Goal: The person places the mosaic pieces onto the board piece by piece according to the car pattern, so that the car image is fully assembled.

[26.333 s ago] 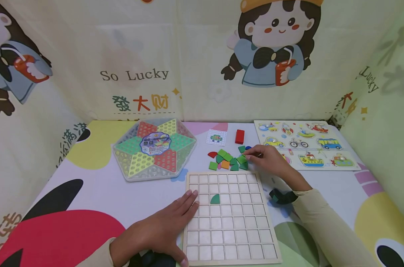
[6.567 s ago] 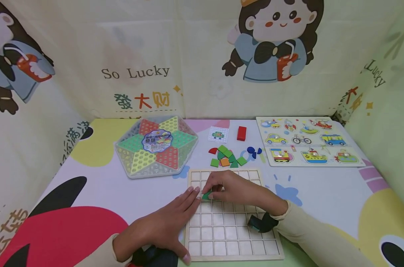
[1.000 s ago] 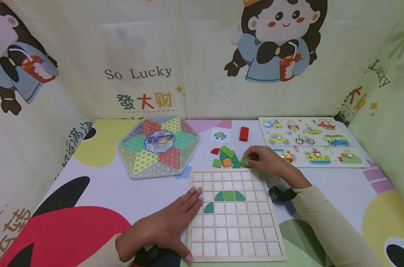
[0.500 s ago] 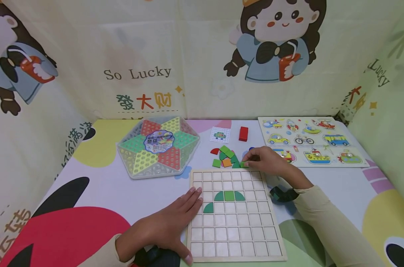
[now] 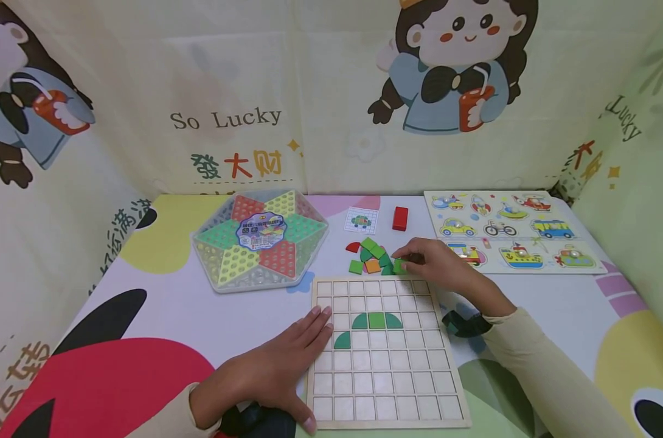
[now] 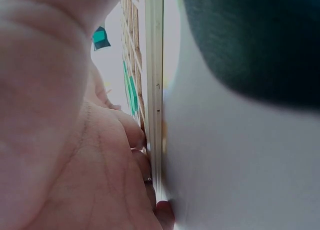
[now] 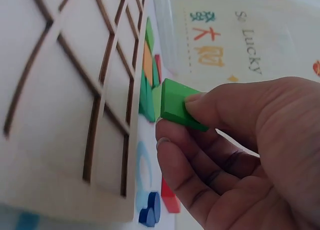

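Observation:
My right hand pinches a light green square tile between thumb and fingers, just beyond the far right corner of the wooden grid board. On the board lie a green square tile flanked by two dark green quarter-circle tiles, with a third quarter-circle tile one row nearer and to the left. My left hand rests against the board's left edge, fingers straight over the rim and thumb near the front corner. A loose pile of green, orange and red tiles lies behind the board.
A printed card and a red block lie behind the pile. Blue pieces show in the right wrist view. A hexagonal clear case sits at left, a vehicle picture puzzle board at right.
Since the oldest frame, two quarter-circle tiles and a green square have joined the first on the board. In the last second, my right hand has lifted and turned the green square tile slightly; my left hand stays put.

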The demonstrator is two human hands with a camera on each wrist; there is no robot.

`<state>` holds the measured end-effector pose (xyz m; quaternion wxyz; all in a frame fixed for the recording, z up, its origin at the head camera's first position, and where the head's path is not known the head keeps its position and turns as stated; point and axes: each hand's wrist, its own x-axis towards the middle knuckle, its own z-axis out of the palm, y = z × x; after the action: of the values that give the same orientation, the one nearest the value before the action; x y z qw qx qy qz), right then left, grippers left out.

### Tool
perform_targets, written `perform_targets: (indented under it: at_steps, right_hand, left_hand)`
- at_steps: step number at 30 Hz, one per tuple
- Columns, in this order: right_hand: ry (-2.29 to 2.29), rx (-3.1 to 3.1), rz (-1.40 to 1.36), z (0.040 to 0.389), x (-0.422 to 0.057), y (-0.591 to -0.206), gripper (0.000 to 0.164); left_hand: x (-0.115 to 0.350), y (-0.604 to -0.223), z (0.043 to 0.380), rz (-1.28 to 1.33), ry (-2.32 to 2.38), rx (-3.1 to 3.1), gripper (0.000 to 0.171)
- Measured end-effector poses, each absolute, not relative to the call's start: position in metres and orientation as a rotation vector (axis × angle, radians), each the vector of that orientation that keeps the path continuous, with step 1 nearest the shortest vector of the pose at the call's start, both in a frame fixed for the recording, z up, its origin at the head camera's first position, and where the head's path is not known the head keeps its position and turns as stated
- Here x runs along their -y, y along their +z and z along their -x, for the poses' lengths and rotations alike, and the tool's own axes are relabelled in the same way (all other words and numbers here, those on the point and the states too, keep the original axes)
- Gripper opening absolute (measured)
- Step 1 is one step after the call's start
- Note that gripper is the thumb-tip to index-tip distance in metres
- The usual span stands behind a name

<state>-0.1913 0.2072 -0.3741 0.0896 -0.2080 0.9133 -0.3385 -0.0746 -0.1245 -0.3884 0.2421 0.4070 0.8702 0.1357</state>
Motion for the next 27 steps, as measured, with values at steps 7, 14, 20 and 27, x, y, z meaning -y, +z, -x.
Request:
perform_targets:
  at_steps: [7, 14, 20, 27]
  right_hand:
    - [-1.025, -2.706, 0.7, 0.182, -0.197, -0.371, 0.022]
    - [-1.034, -2.617, 0.772, 0.175, -0.185, -0.377, 0.018]
    - [-1.012, -2.571, 0.846, 0.166, -0.176, -0.376, 0.019]
    - [-0.992, -2.498, 0.919, 0.155, -0.167, -0.375, 0.02]
  left_hand:
    - [0.124, -0.389, 0.075, -1.122, 0.378, -2.379, 0.129]
    - [0.125, -0.389, 0.075, -1.119, 0.378, -2.375, 0.13]
    - [0.126, -0.389, 0.075, -1.114, 0.398, -2.37, 0.13]
    - [0.126, -0.39, 0.076, -1.111, 0.392, -2.372, 0.13]
